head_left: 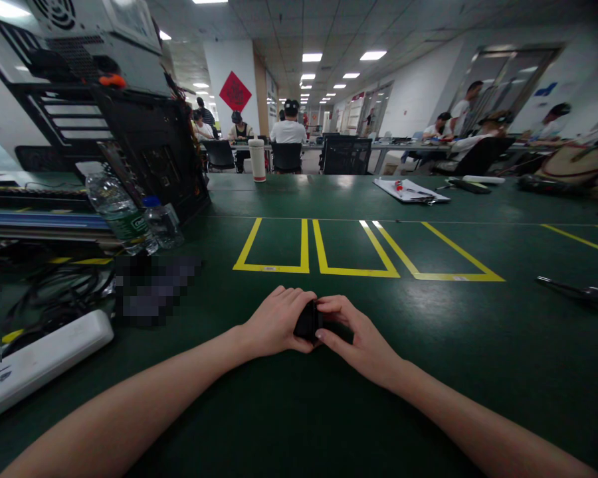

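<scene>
A small black blocky object (306,323) is between my two hands, just above or on the green table (299,425); its exact kind does not show. My left hand (278,320) wraps round its left side, thumb on the near side. From the right, my right hand (351,332) pinches its right end between thumb and fingertips. The fingers cover much of the object. Just beyond the hands, yellow tape outlines (353,272) mark the tabletop.
On the left are a white power strip (44,362), cables, plastic bottles (117,209) and an open computer case (154,146). Farther back stand a white cup (258,159) and a clipboard (411,192). A dark-handled tool (585,292) lies right. Several people sit beyond.
</scene>
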A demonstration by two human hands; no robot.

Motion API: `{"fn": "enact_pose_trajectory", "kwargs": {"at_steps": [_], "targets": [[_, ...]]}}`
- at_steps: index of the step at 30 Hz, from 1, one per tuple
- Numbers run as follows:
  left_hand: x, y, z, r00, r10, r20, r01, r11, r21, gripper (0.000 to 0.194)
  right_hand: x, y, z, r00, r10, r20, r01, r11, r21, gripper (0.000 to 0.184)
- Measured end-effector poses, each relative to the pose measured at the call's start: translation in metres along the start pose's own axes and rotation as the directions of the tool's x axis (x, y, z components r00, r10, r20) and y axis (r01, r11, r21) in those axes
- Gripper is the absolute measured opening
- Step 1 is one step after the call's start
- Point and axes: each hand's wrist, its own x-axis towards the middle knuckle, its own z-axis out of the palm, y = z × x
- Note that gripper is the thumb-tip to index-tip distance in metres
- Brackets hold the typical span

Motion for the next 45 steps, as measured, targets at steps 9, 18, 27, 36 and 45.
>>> {"fn": "enact_pose_trajectory", "kwargs": {"at_steps": [9,18,27,36,45], "targets": [[-0.0011,-0.0006,-0.0009,1.0,-0.004,0.007,0.004,1.0,-0.02,0.056,0.0015,-0.0011,0.0006,0.999,0.048,0.015,-0.048,0.998,0.045,0.036],[-0.0005,-0.0004,-0.0001,1.0,0.004,-0.005,-0.005,1.0,-0.014,0.058,-0.0004,0.0004,-0.0001,0.999,-0.031,-0.014,0.03,0.998,-0.062,0.029],[-0.0014,-0.0018,0.0007,1.0,0.0,-0.009,0.0,1.0,-0.023,0.056,0.002,-0.0017,0.0004,0.998,0.057,0.015,-0.057,0.997,0.048,0.034],[-0.0005,-0.0002,-0.0001,1.0,-0.013,0.005,0.013,1.0,-0.011,0.058,-0.0005,-0.0013,-0.0005,0.999,-0.031,-0.013,0.03,0.997,-0.066,0.028],[-0.0002,-0.0017,0.0025,1.0,-0.004,-0.013,0.004,1.0,0.005,0.058,0.0014,-0.0019,0.0014,0.999,0.047,0.017,-0.047,0.998,0.03,0.035]]}}
